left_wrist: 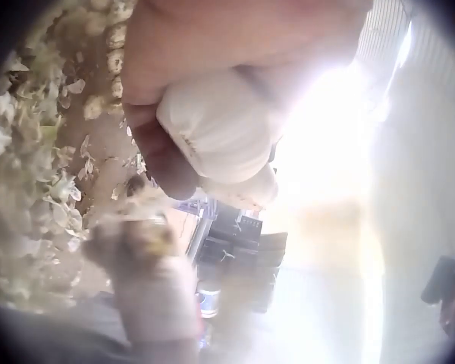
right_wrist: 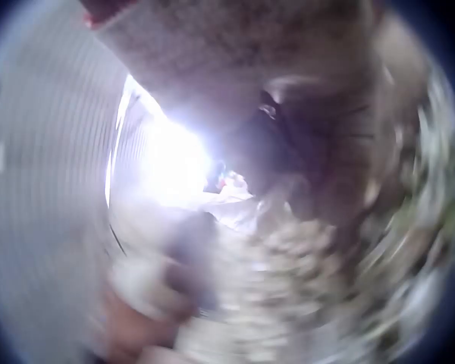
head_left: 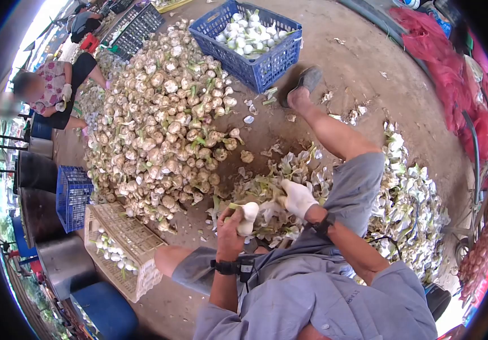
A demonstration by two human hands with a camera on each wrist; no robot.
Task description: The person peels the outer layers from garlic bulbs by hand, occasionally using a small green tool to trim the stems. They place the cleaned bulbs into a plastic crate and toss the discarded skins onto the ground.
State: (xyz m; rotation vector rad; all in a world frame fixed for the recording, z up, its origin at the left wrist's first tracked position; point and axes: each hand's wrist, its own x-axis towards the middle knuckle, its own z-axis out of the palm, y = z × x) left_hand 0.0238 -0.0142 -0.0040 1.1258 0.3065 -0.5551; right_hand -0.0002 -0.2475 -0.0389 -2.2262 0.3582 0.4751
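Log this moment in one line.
left grip: holding garlic bulb | gloved right grip: near peelings, hold unclear | garlic heap: ahead-left

Gap (head_left: 230, 173) between bulb heap (head_left: 159, 119) and husks (head_left: 295, 167)

A brown floor (head_left: 368, 68) is stretching between large containers (head_left: 65, 266) at left and red netting (head_left: 436, 62) at right. Bright light (right_wrist: 171, 163) is glaring beside a pale, ribbed surface (right_wrist: 53, 152).

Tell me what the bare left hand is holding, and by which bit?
A round white garlic bulb: the bare left hand has fingers curled against its side. A smooth white lump shows beside it.
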